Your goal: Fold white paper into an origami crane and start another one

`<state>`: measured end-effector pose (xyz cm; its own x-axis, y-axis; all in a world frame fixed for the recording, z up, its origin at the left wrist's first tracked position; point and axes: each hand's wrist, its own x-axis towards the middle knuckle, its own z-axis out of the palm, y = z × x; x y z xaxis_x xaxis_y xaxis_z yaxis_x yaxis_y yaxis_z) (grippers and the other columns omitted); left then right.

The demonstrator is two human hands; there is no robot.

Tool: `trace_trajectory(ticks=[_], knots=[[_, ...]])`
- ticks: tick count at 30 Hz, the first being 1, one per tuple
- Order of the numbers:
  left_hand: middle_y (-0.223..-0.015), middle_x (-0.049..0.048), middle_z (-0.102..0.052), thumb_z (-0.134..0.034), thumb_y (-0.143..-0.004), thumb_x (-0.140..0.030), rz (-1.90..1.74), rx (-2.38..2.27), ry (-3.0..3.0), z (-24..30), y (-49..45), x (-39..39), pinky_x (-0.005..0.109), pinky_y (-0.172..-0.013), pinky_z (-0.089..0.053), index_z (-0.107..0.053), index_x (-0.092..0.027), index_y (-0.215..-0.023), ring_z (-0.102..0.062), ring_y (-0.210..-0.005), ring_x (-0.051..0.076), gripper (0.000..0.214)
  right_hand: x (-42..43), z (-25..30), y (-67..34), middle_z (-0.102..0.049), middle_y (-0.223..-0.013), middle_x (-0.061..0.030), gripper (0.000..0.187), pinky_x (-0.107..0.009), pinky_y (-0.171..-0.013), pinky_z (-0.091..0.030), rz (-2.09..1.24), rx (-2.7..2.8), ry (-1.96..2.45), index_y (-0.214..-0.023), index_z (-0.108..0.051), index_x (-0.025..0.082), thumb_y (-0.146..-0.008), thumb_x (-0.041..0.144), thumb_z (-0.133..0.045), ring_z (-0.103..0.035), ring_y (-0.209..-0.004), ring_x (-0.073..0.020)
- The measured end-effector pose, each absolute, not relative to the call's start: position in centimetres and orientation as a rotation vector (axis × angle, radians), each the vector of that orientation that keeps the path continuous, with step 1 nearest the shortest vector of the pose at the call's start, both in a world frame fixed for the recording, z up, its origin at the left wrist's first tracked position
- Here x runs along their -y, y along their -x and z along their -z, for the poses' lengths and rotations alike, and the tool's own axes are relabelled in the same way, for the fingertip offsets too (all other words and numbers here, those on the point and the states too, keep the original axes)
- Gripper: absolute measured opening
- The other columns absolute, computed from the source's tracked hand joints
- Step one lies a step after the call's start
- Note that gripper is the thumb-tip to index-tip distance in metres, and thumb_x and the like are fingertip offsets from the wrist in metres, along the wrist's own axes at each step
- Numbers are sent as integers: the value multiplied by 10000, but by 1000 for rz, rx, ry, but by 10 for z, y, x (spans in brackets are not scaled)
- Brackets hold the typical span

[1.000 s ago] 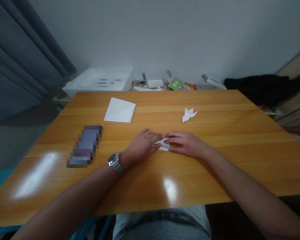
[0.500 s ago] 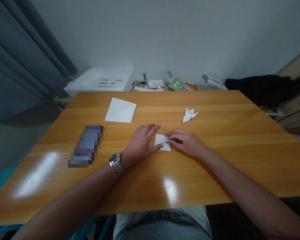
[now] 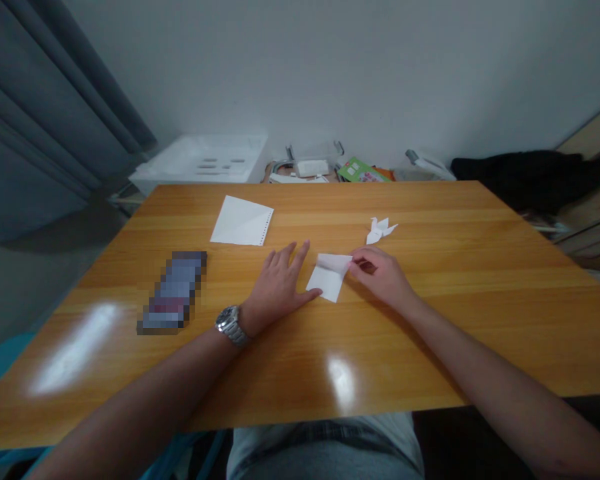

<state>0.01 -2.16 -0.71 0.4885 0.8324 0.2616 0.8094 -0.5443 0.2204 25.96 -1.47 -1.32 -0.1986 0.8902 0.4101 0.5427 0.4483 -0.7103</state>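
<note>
A small creased sheet of white paper (image 3: 329, 279) lies between my hands, its far part tilted up along a fold. My right hand (image 3: 380, 272) pinches the paper's far right corner between thumb and fingers. My left hand (image 3: 283, 283), with a metal watch (image 3: 231, 325) on the wrist, rests palm down at the paper's left. Its fingers are spread, and the thumb touches the near left corner. Beyond my right hand stands a white folded paper crane (image 3: 380, 230).
A larger white sheet (image 3: 243, 220) with a perforated edge lies at the far left of the wooden table (image 3: 460, 267). Nearer is a pixelated phone-like device (image 3: 173, 292). Behind the table are a white plastic tray (image 3: 200, 160) and a green booklet (image 3: 357, 169).
The far part of the small paper has been lifted open from its fold. My right hand has moved slightly right and away with the corner; my left fingers have drawn back a little left.
</note>
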Motion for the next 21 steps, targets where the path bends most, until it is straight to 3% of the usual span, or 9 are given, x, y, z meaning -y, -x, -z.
trace_trajectory(ticks=[7,10,13,16,21], knots=[[-1428,195,-499,-668,-888,-425,-603,-1297,-2700,-1,1,21,500,-1149,-382,-516,-137,-1343,-471,-1330,339,559,5,19,-268,-627,-825,-40,143,-328,-662,-456,-409,1851,1357,-780,-644,201,-870,312,-653,-573,-704,-185],[-1509,144,-463,-570,-936,-260,-530,-1106,-2787,-2,0,20,481,-1205,-319,-499,-174,-1409,-429,-1390,296,486,4,20,-269,-619,-835,-46,172,-336,-673,-458,-404,1840,1406,-757,-647,198,-858,337,-659,-573,-709,-189],[-1614,60,-371,-496,-932,-138,-411,-945,-2870,0,1,19,506,-1253,-214,-364,-262,-1546,-340,-1475,267,641,5,20,-268,-622,-843,-53,198,-340,-671,-465,-425,1853,1423,-746,-649,197,-859,359,-652,-576,-695,-187],[-1626,39,-365,-478,-953,-167,-330,-887,-2885,3,2,20,543,-1257,-173,-314,-292,-1578,-322,-1494,268,658,6,20,-267,-625,-829,-54,209,-343,-662,-471,-420,1895,1426,-732,-652,199,-865,361,-648,-579,-684,-187],[-1580,59,-442,-454,-1017,-332,-340,-941,-2826,2,1,21,563,-1248,-179,-464,-290,-1500,-389,-1464,267,485,7,20,-268,-629,-833,-54,187,-358,-676,-500,-372,1943,1439,-783,-681,201,-878,361,-663,-599,-703,-199]])
